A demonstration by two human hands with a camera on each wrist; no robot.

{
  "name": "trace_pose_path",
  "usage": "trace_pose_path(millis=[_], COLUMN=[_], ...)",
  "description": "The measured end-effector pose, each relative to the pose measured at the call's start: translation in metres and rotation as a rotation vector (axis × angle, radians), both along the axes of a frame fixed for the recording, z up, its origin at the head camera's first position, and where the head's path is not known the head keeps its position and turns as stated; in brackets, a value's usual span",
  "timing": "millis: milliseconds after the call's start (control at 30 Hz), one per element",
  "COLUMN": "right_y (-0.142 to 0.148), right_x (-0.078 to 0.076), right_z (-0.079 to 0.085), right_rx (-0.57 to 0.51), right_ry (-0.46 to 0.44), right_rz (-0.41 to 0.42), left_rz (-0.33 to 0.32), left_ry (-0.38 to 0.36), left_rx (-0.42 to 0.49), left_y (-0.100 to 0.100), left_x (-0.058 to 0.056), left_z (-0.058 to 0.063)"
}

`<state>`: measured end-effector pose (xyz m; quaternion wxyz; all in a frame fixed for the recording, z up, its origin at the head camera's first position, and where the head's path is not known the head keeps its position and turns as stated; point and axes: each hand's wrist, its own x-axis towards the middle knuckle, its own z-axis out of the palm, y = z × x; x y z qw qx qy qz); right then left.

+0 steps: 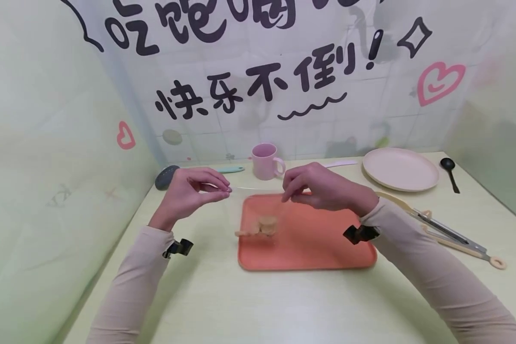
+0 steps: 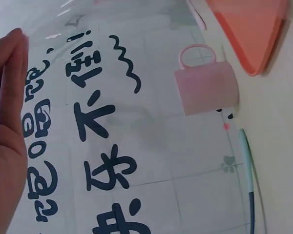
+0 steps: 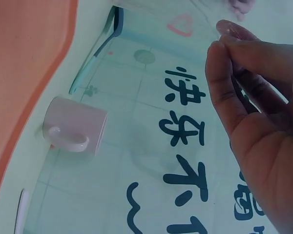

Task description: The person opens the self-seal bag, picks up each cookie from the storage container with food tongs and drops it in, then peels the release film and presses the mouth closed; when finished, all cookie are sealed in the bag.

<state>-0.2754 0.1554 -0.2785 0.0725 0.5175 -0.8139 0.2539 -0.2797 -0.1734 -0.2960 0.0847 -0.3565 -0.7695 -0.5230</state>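
A clear plastic bag [image 3: 173, 12] is stretched between the two hands, its top edge a thin bright line in the head view. My left hand [image 1: 196, 188] pinches one top corner between thumb and fingers. With thumb and fingertips, my right hand [image 1: 322, 187] pinches the other end. Light brown pieces [image 1: 265, 224], blurred, show low between the hands, overlapping the left part of an orange tray [image 1: 327, 255]. Their exact kind is not clear. In the left wrist view, the pinching fingers [image 2: 13, 83] are at the left edge.
Behind the hands stands a pink mug [image 1: 264, 162]. A dark-headed utensil with a teal handle [image 1: 231, 169] lies left of it. To the right are a pale pink plate [image 1: 400, 168], a black spoon [image 1: 450, 173] and tongs [image 1: 456, 236]. A printed wall sheet closes the back.
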Motion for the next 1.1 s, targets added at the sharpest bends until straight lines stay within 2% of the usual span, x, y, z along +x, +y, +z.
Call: trace_pose_path(millis=[200,267,433,567,767,867,967,1100], right_y=[0.0,-0.003,-0.016,-0.037,-0.078,-0.094,-0.1,-0.091], right_x=[-0.004,-0.007,-0.014,-0.018,-0.018,-0.016,-0.016,-0.017], right_z=[-0.007,-0.009,-0.013,-0.009,0.012,0.02,0.023,0.015], right_rx=[-0.027,-0.042,-0.027,0.01,0.008,0.019,0.027,0.023], right_ry=[-0.084,-0.096,-0.111,-0.1,-0.104,-0.121,-0.161,-0.22], right_rz=[0.008,0.011,0.011,0.032,0.099,0.096,0.068,0.035], left_rz=[-0.068,-0.047,0.024,0.055,0.085,0.09,0.09,0.102], left_ry=[0.101,0.142,0.169,0.186,0.205,0.199,0.2,0.222], left_rx=[-0.16,-0.22,-0.297,-0.348,-0.422,-0.433,-0.435,-0.442], left_y=[0.005,0.008,0.013,0.011,0.011,0.01,0.008,0.002], left_x=[0.007,0.009,0.013,0.015,0.016,0.016,0.016,0.017], left_z=[0.032,0.043,0.061,0.065,0.064,0.064,0.065,0.068])
